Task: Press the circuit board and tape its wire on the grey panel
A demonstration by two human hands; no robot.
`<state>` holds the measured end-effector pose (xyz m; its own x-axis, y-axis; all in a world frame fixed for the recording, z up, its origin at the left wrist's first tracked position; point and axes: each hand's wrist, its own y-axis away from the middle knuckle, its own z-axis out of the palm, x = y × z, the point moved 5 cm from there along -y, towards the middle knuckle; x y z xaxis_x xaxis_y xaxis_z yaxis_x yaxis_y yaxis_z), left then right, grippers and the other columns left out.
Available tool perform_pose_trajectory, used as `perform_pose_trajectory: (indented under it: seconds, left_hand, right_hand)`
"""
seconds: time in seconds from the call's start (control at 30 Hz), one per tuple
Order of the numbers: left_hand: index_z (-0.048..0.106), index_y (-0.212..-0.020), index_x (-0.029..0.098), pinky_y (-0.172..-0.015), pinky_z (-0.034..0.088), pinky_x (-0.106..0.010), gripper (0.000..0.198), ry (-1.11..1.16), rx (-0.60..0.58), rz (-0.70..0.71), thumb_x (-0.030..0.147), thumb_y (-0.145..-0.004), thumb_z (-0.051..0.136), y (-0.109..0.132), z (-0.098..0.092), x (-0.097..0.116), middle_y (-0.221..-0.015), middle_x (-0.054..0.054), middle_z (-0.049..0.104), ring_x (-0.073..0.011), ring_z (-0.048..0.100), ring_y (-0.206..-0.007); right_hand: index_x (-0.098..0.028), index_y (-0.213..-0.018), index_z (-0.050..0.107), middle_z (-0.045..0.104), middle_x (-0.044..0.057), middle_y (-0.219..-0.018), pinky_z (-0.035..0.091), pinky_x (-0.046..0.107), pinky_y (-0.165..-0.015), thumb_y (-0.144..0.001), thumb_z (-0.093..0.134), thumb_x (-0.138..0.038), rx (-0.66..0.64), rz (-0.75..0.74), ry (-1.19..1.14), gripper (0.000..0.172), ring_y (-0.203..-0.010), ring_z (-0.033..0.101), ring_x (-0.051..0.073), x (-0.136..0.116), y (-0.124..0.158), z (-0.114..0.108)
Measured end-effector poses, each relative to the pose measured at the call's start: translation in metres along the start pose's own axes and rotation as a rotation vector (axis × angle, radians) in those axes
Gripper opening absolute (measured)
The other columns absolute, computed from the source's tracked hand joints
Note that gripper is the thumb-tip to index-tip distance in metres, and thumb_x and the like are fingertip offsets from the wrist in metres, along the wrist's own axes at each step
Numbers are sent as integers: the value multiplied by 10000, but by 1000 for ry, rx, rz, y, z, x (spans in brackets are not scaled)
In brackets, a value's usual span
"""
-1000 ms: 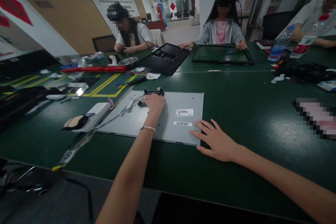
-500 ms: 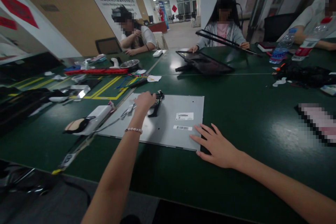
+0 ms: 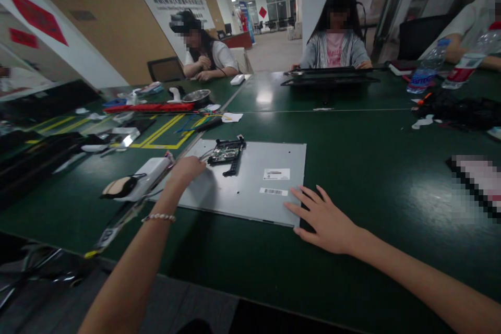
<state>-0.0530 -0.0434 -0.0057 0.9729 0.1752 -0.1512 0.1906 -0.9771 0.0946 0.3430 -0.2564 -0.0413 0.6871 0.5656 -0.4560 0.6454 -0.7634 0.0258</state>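
The flat metal panel (image 3: pixel 250 204) is light grey, with a black plastic frame (image 3: pixel 234 166) at eleven o'clock and a long white paper sticker (image 3: pixel 273 191), striped black, at three. The dark green surface (image 3: pixel 371 167) has straight yellow lines (image 3: pixel 164 146) at ten o'clock.

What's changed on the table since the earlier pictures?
The left hand moved left, uncovering the black-framed circuit board; its grip is hidden. A co-worker's large black panel shifted right. The right hand stayed spread at the right edge of the silvery rectangular panel.
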Motion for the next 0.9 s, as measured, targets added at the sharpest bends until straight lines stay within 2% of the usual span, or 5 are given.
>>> perform_pose_trajectory:
  seconds: [0.13, 0.33, 0.63, 0.8, 0.9]
  left_hand:
    - [704, -977, 41, -800, 514, -396, 301, -87, 21, -27, 181, -810, 496, 6, 0, -1, -1019, -261, 685, -352, 656, -950]
    - [670, -1036, 16, -828, 502, -409, 303, -89, 156, -49, 72, -829, 456, -4, -30, 3, -1043, -269, 668, -334, 643, -993]
    - [677, -1098, 25, -854, 495, -398, 359, -102, 275, 128, 80, -895, 385, -65, -42, 99, -1078, -260, 673, -329, 639, -1056]
    - [713, -1032, 20, -849, 492, -384, 314, -118, 187, 190, 97, -850, 469, -91, -32, 118, -1031, -273, 690, -319, 658, -1011]
    - [664, -1207, 110, -923, 460, -333, 420, -110, 146, 331, 79, -825, 492, -96, -32, 125, -1223, -195, 651, -259, 616, -1115]
  right_hand:
    - [-324, -1529, 288, 103, 52, -1636, 30, 605, -1161, -958, 331, -616, -6, 3, 4, 642, -1485, 81, 310, 0, -1, 0]
    - [-321, -1528, 291, 105, 53, -1636, 18, 609, -1158, -959, 337, -608, -4, -5, -4, 639, -1485, 78, 315, 0, -1, 1]
    - [-309, -1522, 308, 124, 70, -1633, 32, 615, -1155, -960, 349, -600, -11, -5, -2, 634, -1483, 95, 320, -2, -1, -4]
    - [-297, -1519, 315, 135, 87, -1631, 60, 632, -1148, -955, 369, -589, -18, -9, 21, 638, -1480, 112, 330, -2, -3, -4]
    - [-293, -1517, 322, 136, 94, -1630, 61, 637, -1144, -956, 361, -590, -8, -13, 26, 635, -1480, 109, 331, -2, -4, -4]
